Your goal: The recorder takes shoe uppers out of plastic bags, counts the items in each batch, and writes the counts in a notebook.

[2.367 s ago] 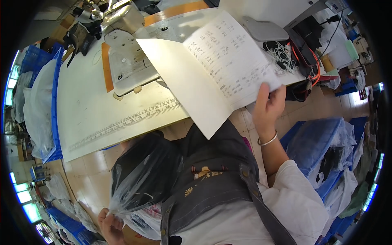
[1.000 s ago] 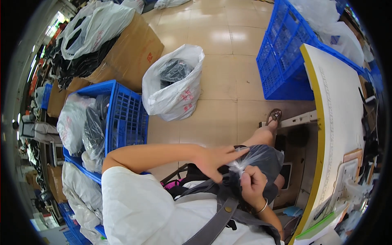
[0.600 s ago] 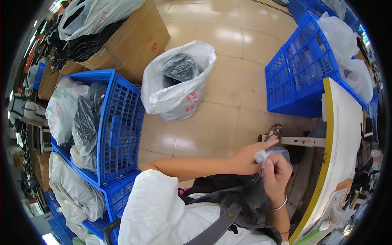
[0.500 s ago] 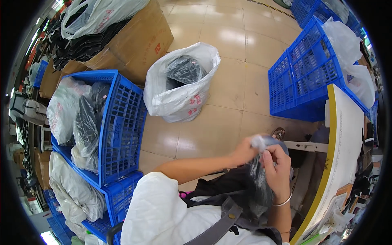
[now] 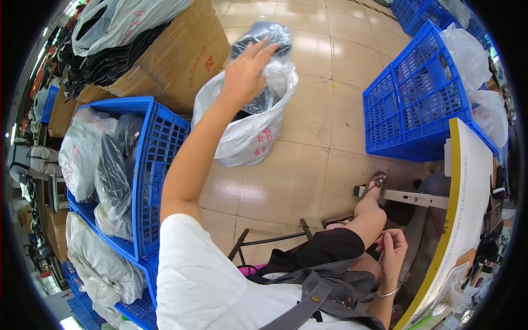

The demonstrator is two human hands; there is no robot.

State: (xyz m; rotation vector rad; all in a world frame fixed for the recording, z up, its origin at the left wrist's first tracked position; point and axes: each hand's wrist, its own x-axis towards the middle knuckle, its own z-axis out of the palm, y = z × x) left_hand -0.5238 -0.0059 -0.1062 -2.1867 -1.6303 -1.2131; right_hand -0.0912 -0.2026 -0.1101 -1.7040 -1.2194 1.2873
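My left hand (image 5: 246, 74) reaches out over a white woven sack (image 5: 245, 146), its fingers stretched and spread. A clear plastic bag with dark contents (image 5: 269, 34) is up at the sack's far rim, against or just past those fingertips; it is smeared by motion. Whether the thumb still touches it is hidden. Inside the sack lies another dark plastic-wrapped bundle (image 5: 263, 100), partly covered by my hand. My right hand (image 5: 391, 250) is beside my knee near the table edge, fingers curled in, with nothing visible in them.
Blue crates (image 5: 159, 181) with bagged goods stand at left. Behind them is a cardboard box (image 5: 181, 60) of dark pieces. More blue crates (image 5: 407, 99) stand at right, beside a yellow-edged white table (image 5: 467, 203). A dark stool frame (image 5: 269, 240) is near my legs.
Both hands were together on the plastic bag by my lap. My left hand has swung forward and left with the bag to the sack; my right hand has let go and lowered slightly.
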